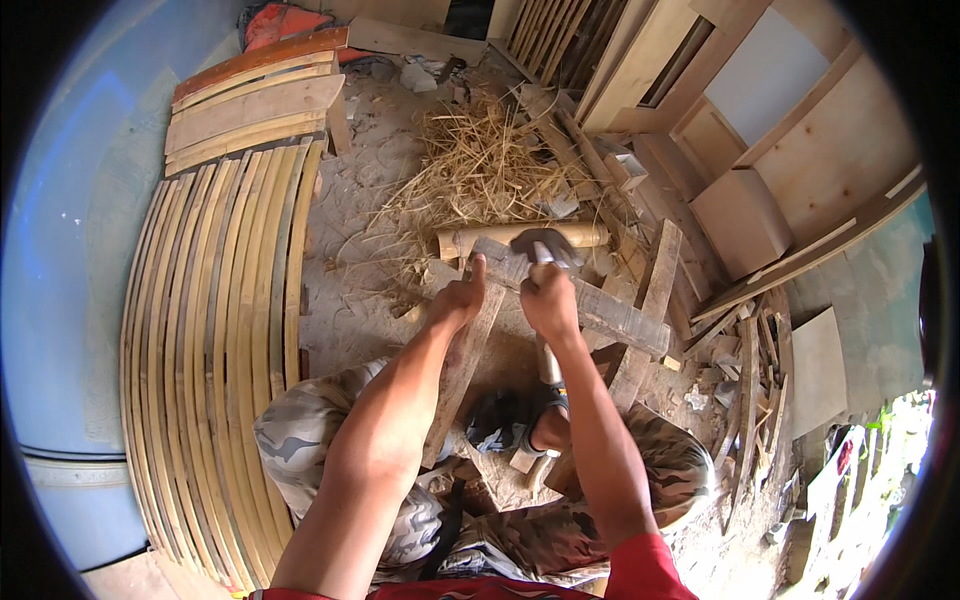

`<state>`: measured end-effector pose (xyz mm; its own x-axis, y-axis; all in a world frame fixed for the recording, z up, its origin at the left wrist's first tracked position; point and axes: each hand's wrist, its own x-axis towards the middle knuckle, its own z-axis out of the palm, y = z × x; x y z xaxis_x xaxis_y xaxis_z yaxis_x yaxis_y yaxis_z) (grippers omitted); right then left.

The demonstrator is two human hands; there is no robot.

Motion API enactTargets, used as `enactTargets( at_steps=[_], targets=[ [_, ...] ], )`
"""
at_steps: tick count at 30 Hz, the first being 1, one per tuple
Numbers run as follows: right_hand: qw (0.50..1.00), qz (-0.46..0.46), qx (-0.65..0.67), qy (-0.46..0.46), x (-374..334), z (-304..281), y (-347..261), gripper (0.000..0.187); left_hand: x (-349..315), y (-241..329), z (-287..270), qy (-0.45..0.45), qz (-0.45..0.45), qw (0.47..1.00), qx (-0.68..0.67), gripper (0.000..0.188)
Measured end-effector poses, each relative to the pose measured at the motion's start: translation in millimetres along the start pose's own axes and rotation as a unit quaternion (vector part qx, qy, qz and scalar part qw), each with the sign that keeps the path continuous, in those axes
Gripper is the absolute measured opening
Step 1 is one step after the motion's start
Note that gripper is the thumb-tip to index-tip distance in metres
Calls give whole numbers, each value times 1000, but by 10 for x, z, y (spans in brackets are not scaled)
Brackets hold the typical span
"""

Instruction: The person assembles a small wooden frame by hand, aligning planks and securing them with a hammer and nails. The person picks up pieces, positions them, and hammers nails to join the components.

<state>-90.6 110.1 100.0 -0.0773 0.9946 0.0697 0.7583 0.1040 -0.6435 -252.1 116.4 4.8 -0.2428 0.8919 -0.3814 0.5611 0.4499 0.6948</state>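
My right hand [549, 300] is closed round the handle of a hammer [546, 362]; its dark, wide head [560, 240] is above the fist, over a weathered wooden beam [620, 320]. The beam slopes down to the right across two rough timber legs, one on the left [462, 375] and one on the right [655, 285]. My left hand [460, 303] is closed at the beam's left end, its thumb pointing up along the wood; the other fingers are mostly hidden. Behind the beam lies a thick bamboo pole [580, 234].
A bamboo-slat bench [215, 340] runs along my left side, beside a blue wall [75, 270]. Straw-like bamboo shavings [480, 160] are heaped ahead. Wooden panels [820, 140] lean at the right, above scrap wood [750, 390]. My foot [550, 428] is beneath the beam.
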Motion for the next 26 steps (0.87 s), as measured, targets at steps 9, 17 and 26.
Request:
enactTargets(
  at_steps=[9, 17, 26],
  targets=[
    [979, -113, 78, 150, 29, -101, -128, 24, -194, 270, -161, -79, -52, 995, -23, 107],
    [998, 9, 35, 56, -104, -75, -13, 29, -140, 131, -111, -64, -70, 995, -16, 107],
    [976, -101, 148, 122, 50, -379, -295, 21, -29, 17, -24, -99, -69, 993, -19, 110]
  ],
)
